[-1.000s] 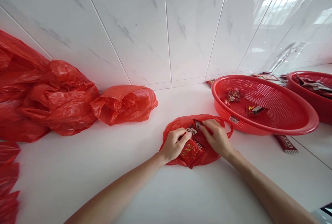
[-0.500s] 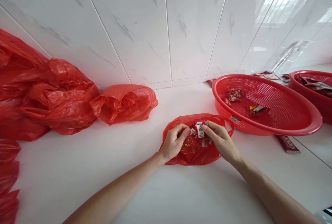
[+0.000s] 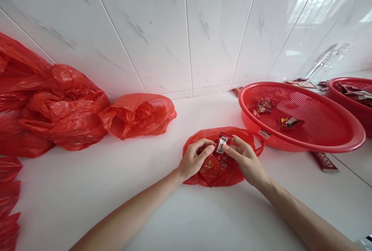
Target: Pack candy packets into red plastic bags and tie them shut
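- Wall [image 3: 151,30]: white tiles with grey streaks; a window reflection [image 3: 322,0] shows at upper right.
- Desk [image 3: 139,200]: white, with a dark seam at right.
- Heap [image 3: 69,115]: crumpled red plastic, at far left by the wall.
- Small bag [image 3: 145,115]: red, bunched, just beside the heap.
- Red plastic [image 3: 8,198]: nearer, cut off by the left edge.
- Basket [image 3: 322,115]: red, perforated, with a few packets [image 3: 290,122] inside.
- Second basket [image 3: 345,103]: at the right edge, full of wrappers [image 3: 356,92].
- Sachet [image 3: 324,162]: dark red, in front of the basket.
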A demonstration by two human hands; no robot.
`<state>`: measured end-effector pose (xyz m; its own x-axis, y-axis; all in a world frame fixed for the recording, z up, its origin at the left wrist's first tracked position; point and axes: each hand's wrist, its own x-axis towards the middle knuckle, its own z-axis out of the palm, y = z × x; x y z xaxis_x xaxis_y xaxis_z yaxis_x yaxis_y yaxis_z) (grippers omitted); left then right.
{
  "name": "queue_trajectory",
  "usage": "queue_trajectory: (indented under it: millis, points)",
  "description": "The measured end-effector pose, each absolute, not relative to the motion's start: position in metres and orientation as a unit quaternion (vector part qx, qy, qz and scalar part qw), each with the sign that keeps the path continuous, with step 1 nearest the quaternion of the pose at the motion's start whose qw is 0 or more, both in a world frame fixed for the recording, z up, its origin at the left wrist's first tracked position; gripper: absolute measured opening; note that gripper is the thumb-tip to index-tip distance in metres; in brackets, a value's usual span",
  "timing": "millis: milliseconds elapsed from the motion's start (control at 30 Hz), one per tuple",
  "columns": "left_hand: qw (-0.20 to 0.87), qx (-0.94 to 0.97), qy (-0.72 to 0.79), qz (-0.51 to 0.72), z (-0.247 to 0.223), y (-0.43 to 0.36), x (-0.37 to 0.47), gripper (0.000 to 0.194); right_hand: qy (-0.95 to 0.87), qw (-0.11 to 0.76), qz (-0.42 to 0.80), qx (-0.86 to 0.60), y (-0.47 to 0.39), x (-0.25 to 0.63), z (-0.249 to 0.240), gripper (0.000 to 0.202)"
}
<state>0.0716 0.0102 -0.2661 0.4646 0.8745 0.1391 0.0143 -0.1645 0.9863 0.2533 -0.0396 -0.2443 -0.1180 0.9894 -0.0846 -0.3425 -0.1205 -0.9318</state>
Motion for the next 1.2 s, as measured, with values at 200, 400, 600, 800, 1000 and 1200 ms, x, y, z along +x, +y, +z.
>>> queue_trajectory:
  millis: [200, 400, 600, 800, 1000, 1200]
  points:
    - [0.58, 0.642, 0.334, 0.373, -0.265, 0.01, 0.071, 0.027, -0.41, 0.546, 0.597, -0.421, -0.039, 0.25, -0.247, 0.026]
    - [0.567, 0.665, 0.318, 0.368, -0.263, 0.009, 0.071, 0.028, -0.412, 0.528, 0.605, -0.431, -0.038, 0.254, -0.244, 0.027]
    - [0.556, 0.672, 0.317, 0.371, -0.259, 0.008, 0.071, 0.026, -0.471, 0.48, 0.572, -0.47, -0.037, 0.26, -0.237, 0.037]
    - [0.572, 0.667, 0.309, 0.364, -0.258, 0.008, 0.071, 0.028, -0.504, 0.432, 0.573, -0.481, -0.036, 0.261, -0.237, 0.044]
    - [0.593, 0.645, 0.317, 0.363, -0.256, 0.008, 0.07, 0.027, -0.513, 0.439, 0.585, -0.449, -0.037, 0.259, -0.238, 0.039]
    - [0.602, 0.643, 0.309, 0.358, -0.254, 0.008, 0.069, 0.026, -0.533, 0.452, 0.552, -0.455, -0.039, 0.257, -0.244, 0.041]
